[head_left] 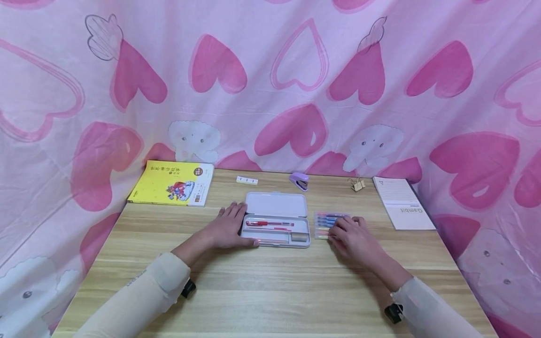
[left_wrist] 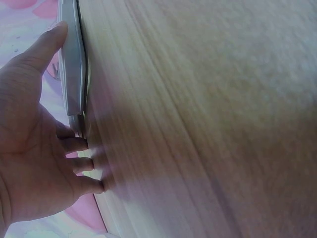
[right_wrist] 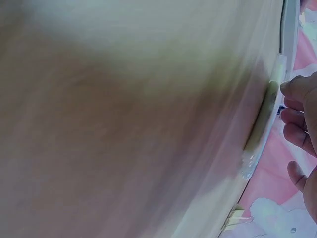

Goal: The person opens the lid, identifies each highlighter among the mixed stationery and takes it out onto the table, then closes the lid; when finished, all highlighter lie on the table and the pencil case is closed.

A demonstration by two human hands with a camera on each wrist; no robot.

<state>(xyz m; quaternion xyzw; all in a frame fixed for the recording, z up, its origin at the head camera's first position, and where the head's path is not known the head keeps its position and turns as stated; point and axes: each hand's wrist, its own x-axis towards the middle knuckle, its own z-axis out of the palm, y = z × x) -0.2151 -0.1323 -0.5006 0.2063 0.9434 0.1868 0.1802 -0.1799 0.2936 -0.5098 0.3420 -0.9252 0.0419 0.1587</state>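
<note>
My left hand (head_left: 228, 227) rests at the left side of a white pencil case (head_left: 276, 197), fingers spread behind it and thumb along its front edge. In the left wrist view the thumb (left_wrist: 47, 47) touches the case's side. The case lies with its lid folded back; inside are a red pen (head_left: 270, 224), a thin pink item and a greyish block (head_left: 299, 237). My right hand (head_left: 352, 234) is over a clear pack of coloured pens (head_left: 325, 220), partly covering it. In the right wrist view its fingers (right_wrist: 297, 134) bend loosely beside the pack, with nothing visibly pinched.
Toward the back edge lie a small white strip (head_left: 247, 180), a purple stapler (head_left: 299, 181) and gold binder clips (head_left: 357, 184). A yellow book (head_left: 169, 183) lies at the back left, a white notepad (head_left: 403, 204) at the right. A heart-patterned pink curtain (head_left: 262, 94) surrounds the table.
</note>
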